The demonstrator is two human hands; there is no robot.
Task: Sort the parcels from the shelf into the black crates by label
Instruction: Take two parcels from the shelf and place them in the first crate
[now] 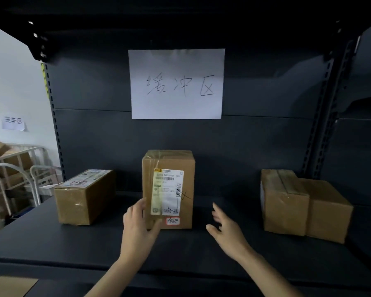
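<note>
The upright parcel [169,160] stands in the middle of the dark shelf board [51,243], well apart from the low parcel [84,198] lying on its long side to the left and from the two parcels [284,206] pushed together on the right. The left hand [137,228] grips the upright box at its front left corner, fingers reaching along the side and thumb laid across the lower front face. The right hand [225,230] is spread with straight fingers, near the box's right side but not touching it and holding nothing. To lift well, the right palm should probably meet the right face low down, opposite the left, so the tall box is squeezed evenly and does not tip. It would also help to keep the thumb off the small red-edged sticker [173,221] at the bottom of the front, since that handwritten tag most likely decides the crate. No black crate is in view. The box is plain brown corrugated card with square edges, and glossy clear tape [156,159] runs over its top and down the front. That tape looks slick, so bare card should give a better grip. A white shipping label [166,191] with barcodes covers much of the front and carries pen strokes. The shelf surface looks matt and smooth, and a white paper sign [177,84] with handwritten characters hangs on the back panel.
</note>
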